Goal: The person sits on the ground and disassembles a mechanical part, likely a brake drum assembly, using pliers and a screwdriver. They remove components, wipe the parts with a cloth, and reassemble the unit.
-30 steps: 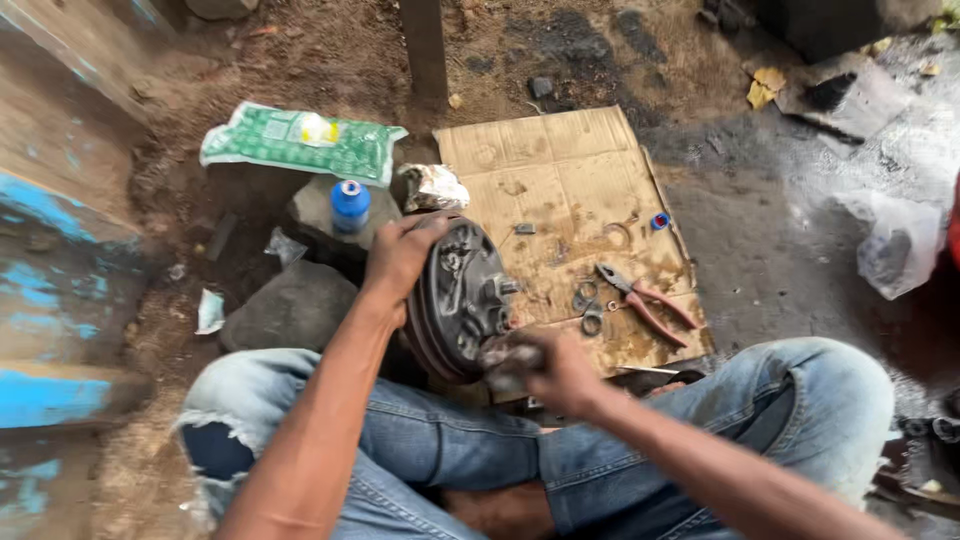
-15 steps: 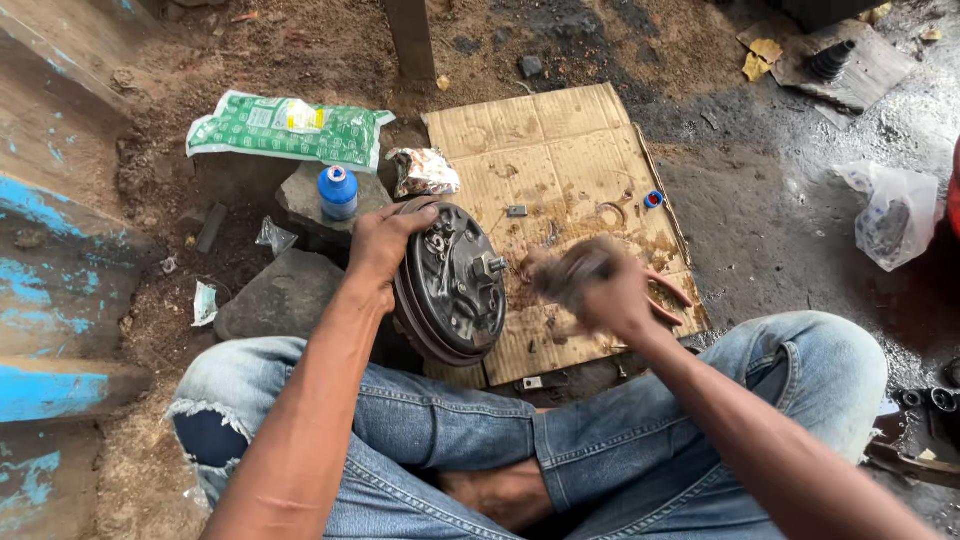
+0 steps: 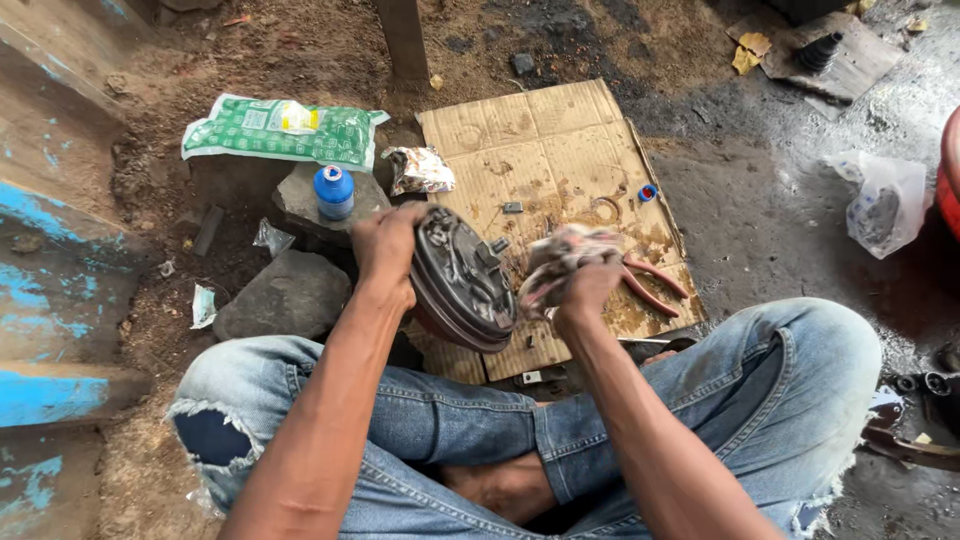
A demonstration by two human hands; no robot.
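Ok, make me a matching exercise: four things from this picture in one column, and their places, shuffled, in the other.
Things:
1. round metal part
2. dirty rag
3. blue-capped bottle
4. red-handled pliers

Places:
A. on a grey stone
B. on the cardboard, beside the right hand
C. gripped at its rim by the left hand
D. bunched in the right hand

Pairs: 1-C, 2-D, 3-A, 4-B
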